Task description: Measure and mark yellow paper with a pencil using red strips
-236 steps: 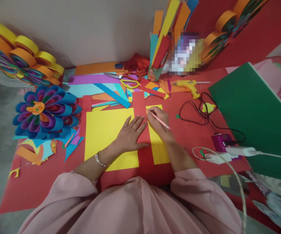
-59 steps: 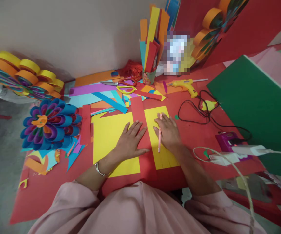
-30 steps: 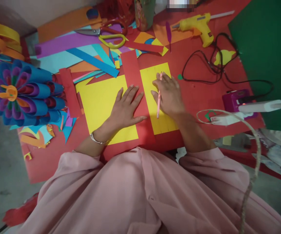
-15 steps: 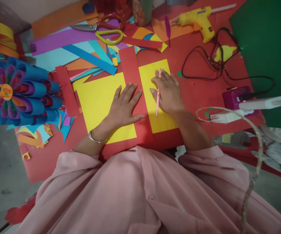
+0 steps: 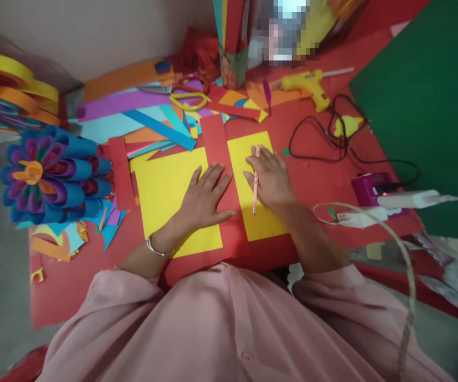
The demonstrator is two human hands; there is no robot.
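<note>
A yellow paper sheet (image 5: pixel 161 196) lies on the red-covered table, with a red paper strip (image 5: pixel 215 139) running lengthwise over it. My left hand (image 5: pixel 205 199) rests flat on the sheet and strip, fingers spread, a bangle at the wrist. Right of the strip, my right hand (image 5: pixel 271 178) lies on the yellow paper with a pink pencil (image 5: pixel 255 188) held among its fingers, its lower end pointing toward me. Thin pencil lines show on the sheet's right part, partly hidden by this hand.
A blue and purple paper-loop flower piece (image 5: pixel 54 175) stands at left. Behind lie scissors (image 5: pixel 189 101), paper scraps and a blue strip (image 5: pixel 159 129). At right are a yellow glue gun (image 5: pixel 308 87), its black cable (image 5: pixel 312 158), a purple box (image 5: pixel 372 185) and green board (image 5: pixel 423 116).
The view has tilted up, so the table sits lower in the picture and more of its back shows. Both hands and the pencil hold nearly the same places on the paper.
</note>
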